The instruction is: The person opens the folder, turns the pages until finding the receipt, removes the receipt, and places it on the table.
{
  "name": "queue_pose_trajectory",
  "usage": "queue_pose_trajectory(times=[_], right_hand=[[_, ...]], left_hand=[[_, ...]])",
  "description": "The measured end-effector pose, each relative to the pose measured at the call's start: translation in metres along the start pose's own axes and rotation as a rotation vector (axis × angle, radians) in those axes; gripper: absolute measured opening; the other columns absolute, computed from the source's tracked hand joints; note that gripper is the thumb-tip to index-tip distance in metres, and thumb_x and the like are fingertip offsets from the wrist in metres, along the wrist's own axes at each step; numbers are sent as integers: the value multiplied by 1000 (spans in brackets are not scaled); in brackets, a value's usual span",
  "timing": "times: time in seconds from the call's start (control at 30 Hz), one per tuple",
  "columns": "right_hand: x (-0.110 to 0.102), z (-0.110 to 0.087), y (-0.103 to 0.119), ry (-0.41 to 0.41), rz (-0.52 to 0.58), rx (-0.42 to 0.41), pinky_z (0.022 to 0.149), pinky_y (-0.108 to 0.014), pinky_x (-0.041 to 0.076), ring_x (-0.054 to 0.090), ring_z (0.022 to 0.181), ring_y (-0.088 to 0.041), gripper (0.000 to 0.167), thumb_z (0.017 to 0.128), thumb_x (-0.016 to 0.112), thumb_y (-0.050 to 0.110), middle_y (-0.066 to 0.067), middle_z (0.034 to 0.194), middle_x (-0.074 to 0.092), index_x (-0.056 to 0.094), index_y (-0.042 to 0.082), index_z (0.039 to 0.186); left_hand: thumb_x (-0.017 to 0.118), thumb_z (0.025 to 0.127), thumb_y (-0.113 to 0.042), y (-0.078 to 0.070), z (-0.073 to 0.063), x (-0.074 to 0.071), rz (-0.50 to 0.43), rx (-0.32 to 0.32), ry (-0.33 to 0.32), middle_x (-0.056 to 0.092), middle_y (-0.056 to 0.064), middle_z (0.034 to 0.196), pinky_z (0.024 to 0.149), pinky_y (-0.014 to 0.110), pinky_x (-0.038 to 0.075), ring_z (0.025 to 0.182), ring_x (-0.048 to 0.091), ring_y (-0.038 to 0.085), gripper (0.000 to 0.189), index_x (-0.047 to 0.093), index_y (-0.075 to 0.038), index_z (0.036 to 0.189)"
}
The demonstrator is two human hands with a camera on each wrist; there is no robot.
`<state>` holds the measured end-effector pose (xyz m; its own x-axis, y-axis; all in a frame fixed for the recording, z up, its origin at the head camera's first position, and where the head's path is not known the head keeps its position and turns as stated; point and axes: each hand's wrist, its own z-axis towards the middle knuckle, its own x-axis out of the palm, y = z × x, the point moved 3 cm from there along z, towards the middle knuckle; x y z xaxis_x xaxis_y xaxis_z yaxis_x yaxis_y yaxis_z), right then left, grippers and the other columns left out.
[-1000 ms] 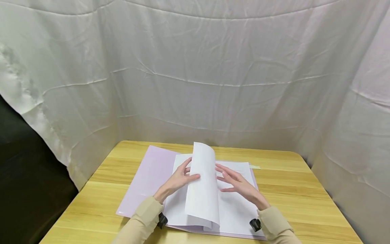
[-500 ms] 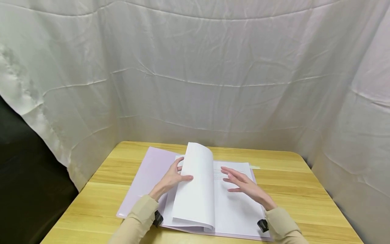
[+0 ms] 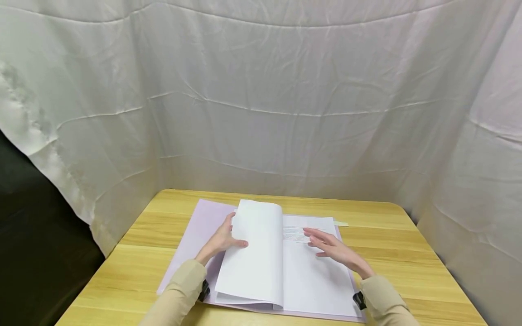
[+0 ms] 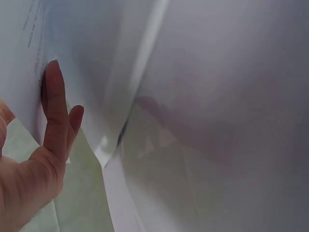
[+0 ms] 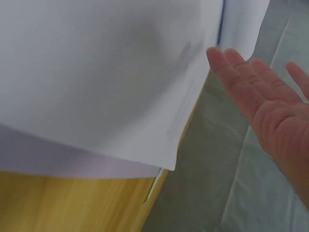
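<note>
A lilac folder [image 3: 195, 237] lies spread on the table with white sheets inside. My left hand [image 3: 219, 241] holds the left edge of a turned leaf of paper [image 3: 253, 258], thumb on top and the other fingers behind it. The left wrist view shows those straight fingers [image 4: 55, 104] against a printed sheet. Over the right-hand page [image 3: 314, 285], which bears a few lines of small print, my right hand [image 3: 335, 250] hovers with its fingers extended. In the right wrist view its palm and fingers [image 5: 236, 79] hold nothing.
A pale green strip [image 3: 341, 223] sticks out past the folder's right edge. The wooden table [image 3: 391, 253] extends on both sides. Light grey cloth [image 3: 285, 99] hangs behind and at the sides, and something dark [image 3: 36, 244] stands at the far left.
My left hand has moved left, and the curled leaf has swung over and down to the left. The right hand has drawn back to the right, uncovering the printed lines.
</note>
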<state>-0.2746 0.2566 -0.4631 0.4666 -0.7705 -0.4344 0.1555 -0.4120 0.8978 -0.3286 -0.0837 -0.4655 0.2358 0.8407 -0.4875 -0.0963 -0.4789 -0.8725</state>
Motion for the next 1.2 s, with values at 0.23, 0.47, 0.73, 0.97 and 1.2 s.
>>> queue_pose_trajectory(times=[0.23, 0.47, 0.73, 0.97, 1.2], right_hand=[[-8, 1, -9, -60, -99, 11, 114, -66, 36, 38, 143, -51, 54, 108, 43, 30, -28, 154, 43, 37, 2, 153], [-12, 1, -18, -55, -123, 28, 116, -65, 35, 39, 143, -49, 55, 107, 47, 32, -26, 152, 47, 39, 1, 152], [-16, 5, -26, -25, -130, 31, 118, -65, 31, 39, 143, -49, 56, 107, 47, 30, -28, 152, 46, 38, -4, 151], [-21, 6, -33, -17, -121, 60, 118, -64, 31, 38, 143, -49, 53, 107, 48, 27, -28, 151, 47, 42, -3, 149], [-26, 9, -33, -43, -135, 100, 117, -62, 35, 42, 142, -47, 52, 106, 51, 29, -26, 149, 51, 44, -2, 148]], left_hand=[[89, 70, -4, 8, 1, -2, 126, 16, -17, 36, 40, 151, 116, 63, 36, 139, 40, 55, 112, 17, 5, 156], [89, 70, -6, 17, 1, -3, 180, 16, 1, 34, 39, 154, 117, 64, 33, 141, 37, 55, 113, 17, 7, 156], [90, 70, -6, 27, 1, -3, 283, -3, 10, 41, 40, 148, 114, 62, 39, 137, 44, 53, 115, 15, 7, 156], [91, 69, -7, 27, 0, -3, 325, 6, 10, 46, 38, 145, 110, 64, 42, 133, 46, 55, 114, 19, 6, 156], [93, 68, -14, 28, 0, -1, 406, 7, -4, 44, 35, 150, 112, 66, 39, 137, 42, 55, 113, 25, 4, 155]])
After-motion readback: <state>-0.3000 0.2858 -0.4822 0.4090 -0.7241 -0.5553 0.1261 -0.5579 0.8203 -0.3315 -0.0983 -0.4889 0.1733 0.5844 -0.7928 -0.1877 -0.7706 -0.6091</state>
